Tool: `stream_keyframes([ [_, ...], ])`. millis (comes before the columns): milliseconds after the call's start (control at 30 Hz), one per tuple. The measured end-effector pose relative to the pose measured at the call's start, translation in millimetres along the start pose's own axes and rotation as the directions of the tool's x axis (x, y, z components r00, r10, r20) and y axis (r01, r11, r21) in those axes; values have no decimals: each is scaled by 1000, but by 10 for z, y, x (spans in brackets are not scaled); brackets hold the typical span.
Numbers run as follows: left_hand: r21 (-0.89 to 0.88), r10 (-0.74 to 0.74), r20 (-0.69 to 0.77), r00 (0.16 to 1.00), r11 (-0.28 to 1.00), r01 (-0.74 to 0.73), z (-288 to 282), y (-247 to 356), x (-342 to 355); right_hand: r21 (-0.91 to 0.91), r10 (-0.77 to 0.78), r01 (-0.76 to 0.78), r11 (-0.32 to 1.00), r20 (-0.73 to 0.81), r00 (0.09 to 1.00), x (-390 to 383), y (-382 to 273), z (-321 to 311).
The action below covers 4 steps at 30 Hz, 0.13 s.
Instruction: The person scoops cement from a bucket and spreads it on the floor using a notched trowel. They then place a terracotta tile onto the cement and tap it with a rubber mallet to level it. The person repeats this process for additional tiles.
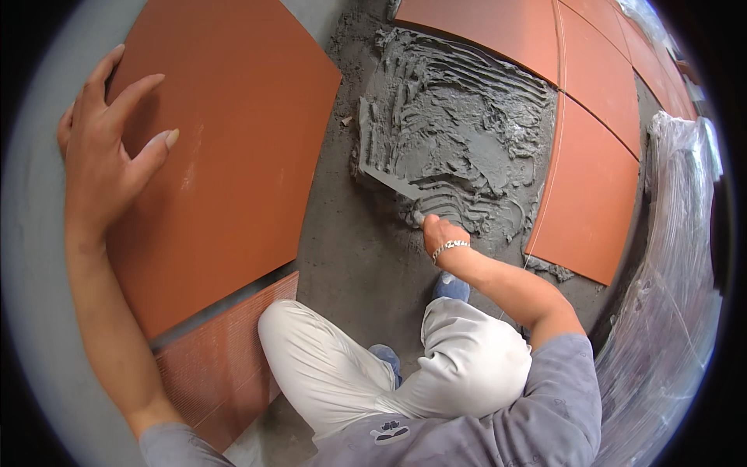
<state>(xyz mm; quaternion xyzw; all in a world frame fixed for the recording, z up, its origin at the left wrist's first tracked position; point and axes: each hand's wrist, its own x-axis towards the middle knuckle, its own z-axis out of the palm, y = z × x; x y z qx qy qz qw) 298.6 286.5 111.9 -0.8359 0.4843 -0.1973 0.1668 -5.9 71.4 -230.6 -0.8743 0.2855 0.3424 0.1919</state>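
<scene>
A large terracotta-coloured tile (218,156) stands tilted at the left. My left hand (109,148) is at its outer edge with the fingers spread, some of them over the tile's face; whether it bears any of the tile's weight cannot be told. Closed around a trowel's handle is my right hand (445,235), low over the near left part of the mortar bed. The trowel (389,180) has a flat metal blade, its edge against the mortar. Grey wet mortar (467,132) lies on the floor, ridged in places and lumpy in others.
Laid terracotta tiles (587,191) border the mortar at the right and far side, with a thin string (554,159) along them. Clear plastic wrapping (661,311) covers something at the right. Another tile (226,350), ribbed face showing, leans beside my left knee. Bare concrete floor (334,241) lies between.
</scene>
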Motion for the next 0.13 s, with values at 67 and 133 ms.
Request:
stream_keyframes([
  [67, 0, 6, -13, 1000, 1000, -6, 11, -4, -10, -10, -11, 12, 1000, 78, 997, -158, 5, 23],
  [133, 25, -2, -30, 1000, 1000, 3, 38, -11, -30, -19, -6, 8, 1000, 106, 994, -247, 16, -16],
])
